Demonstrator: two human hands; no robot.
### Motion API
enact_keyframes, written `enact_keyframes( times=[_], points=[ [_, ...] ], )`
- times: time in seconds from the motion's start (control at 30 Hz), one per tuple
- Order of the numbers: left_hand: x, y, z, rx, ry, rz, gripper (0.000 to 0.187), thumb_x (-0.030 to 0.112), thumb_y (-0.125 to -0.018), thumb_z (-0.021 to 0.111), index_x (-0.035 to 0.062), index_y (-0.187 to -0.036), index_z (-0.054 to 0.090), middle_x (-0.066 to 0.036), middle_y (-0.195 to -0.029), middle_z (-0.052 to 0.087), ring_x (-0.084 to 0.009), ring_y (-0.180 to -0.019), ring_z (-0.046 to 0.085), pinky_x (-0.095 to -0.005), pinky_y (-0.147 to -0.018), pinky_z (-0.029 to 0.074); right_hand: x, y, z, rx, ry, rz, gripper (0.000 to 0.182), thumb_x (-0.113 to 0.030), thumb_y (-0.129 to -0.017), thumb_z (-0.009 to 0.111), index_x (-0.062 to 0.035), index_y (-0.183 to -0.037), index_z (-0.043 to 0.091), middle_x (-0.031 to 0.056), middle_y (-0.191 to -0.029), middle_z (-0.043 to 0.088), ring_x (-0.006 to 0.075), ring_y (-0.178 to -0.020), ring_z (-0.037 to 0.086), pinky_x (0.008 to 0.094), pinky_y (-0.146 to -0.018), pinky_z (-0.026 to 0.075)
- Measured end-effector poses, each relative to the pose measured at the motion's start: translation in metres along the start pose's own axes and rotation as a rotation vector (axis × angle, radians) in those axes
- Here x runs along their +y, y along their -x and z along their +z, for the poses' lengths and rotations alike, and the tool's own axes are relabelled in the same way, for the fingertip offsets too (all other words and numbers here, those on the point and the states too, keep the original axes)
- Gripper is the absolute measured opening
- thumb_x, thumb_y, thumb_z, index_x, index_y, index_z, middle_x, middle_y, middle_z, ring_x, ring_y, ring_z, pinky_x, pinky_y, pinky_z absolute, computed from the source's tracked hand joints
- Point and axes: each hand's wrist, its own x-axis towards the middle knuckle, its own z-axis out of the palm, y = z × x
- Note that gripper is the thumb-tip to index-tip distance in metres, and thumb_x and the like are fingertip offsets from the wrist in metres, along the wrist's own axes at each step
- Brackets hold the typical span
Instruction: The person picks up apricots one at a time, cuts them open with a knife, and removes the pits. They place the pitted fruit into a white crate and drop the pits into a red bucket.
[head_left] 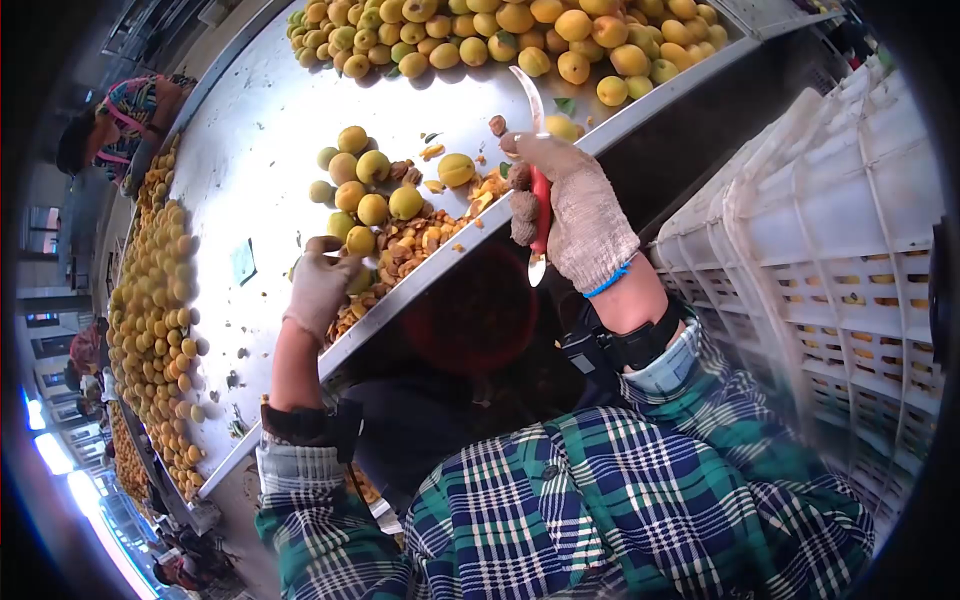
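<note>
My right hand (590, 205), in a knitted glove with dark-stained fingertips, is closed around the red handle of a curved knife (527, 92). The blade points away from me, and a short metal end shows below the handle. In a pale glove, my left hand (322, 288) is over the near edge of the metal table, its thumb and bent forefinger apart. Right beside its fingertips lies a yellow apricot (360, 240). A small group of whole apricots (372, 209) sits just beyond, next to a heap of cut apricot pieces (415, 245) along the rim.
A large apricot pile (480, 25) covers the table's far side, and another (150, 310) runs along the left. A white plastic crate (840, 250) stands at my right. Below the edge is a dark red container (470, 315). A co-worker (125, 125) is across the table.
</note>
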Motion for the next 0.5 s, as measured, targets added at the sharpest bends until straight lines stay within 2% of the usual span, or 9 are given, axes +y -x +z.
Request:
enact_keyframes(
  times=[0.1, 0.23, 0.27, 0.37, 0.5],
  points=[
    [0.021, 0.006, -0.013, 0.127, 0.169, -0.121, 0.04, 0.032, -0.089, 0.061, 0.0014, -0.113, 0.053, -0.014, -0.088, 0.062, -0.0198, -0.071, 0.062, -0.0288, -0.05, 0.05, 0.001, -0.003, -0.002, 0.009, -0.023, 0.056, 0.018, -0.021, -0.086, 0.064, -0.0077, -0.091, 0.054, 0.0033, -0.067, 0.054, 0.0111, -0.04, 0.047, 0.0272, -0.034, 0.04],
    [-0.008, -0.011, 0.013, 0.21, -0.18, 0.008, 0.045, 0.04, -0.087, 0.061, 0.0029, -0.113, 0.056, -0.016, -0.091, 0.064, -0.0232, -0.074, 0.064, -0.0344, -0.064, 0.052, 0.004, 0.006, 0.003, -0.005, 0.033, -0.007, 0.023, -0.027, -0.083, 0.068, -0.0081, -0.084, 0.055, 0.0003, -0.067, 0.049, 0.0075, -0.046, 0.049, 0.0231, -0.038, 0.037],
    [0.014, 0.002, 0.021, 0.289, -0.441, 0.068, 0.045, 0.041, -0.085, 0.064, 0.0046, -0.11, 0.057, -0.018, -0.092, 0.065, -0.0297, -0.078, 0.065, -0.0403, -0.074, 0.051, 0.004, 0.007, 0.003, 0.001, 0.013, 0.012, 0.023, -0.027, -0.083, 0.068, -0.008, -0.084, 0.055, 0.0002, -0.067, 0.049, 0.0075, -0.046, 0.049, 0.0232, -0.038, 0.037],
    [0.029, 0.014, 0.035, 0.386, -0.632, 0.137, 0.044, 0.043, -0.084, 0.066, 0.0058, -0.106, 0.06, -0.019, -0.091, 0.067, -0.0356, -0.085, 0.065, -0.0444, -0.078, 0.049, 0.006, 0.005, 0.001, 0.015, -0.024, 0.047, 0.022, -0.026, -0.084, 0.068, -0.0077, -0.085, 0.055, -0.0001, -0.066, 0.049, 0.0075, -0.046, 0.049, 0.0236, -0.038, 0.038],
    [0.052, 0.017, 0.024, 0.255, -0.598, 0.011, 0.042, 0.04, -0.08, 0.07, 0.0058, -0.103, 0.062, -0.019, -0.088, 0.067, -0.0339, -0.087, 0.065, -0.0427, -0.079, 0.049, 0.01, 0.005, 0.002, -0.015, 0.023, 0.037, 0.022, -0.025, -0.084, 0.068, -0.0074, -0.085, 0.055, -0.0007, -0.067, 0.05, 0.0074, -0.045, 0.048, 0.0241, -0.038, 0.038]
  ],
)
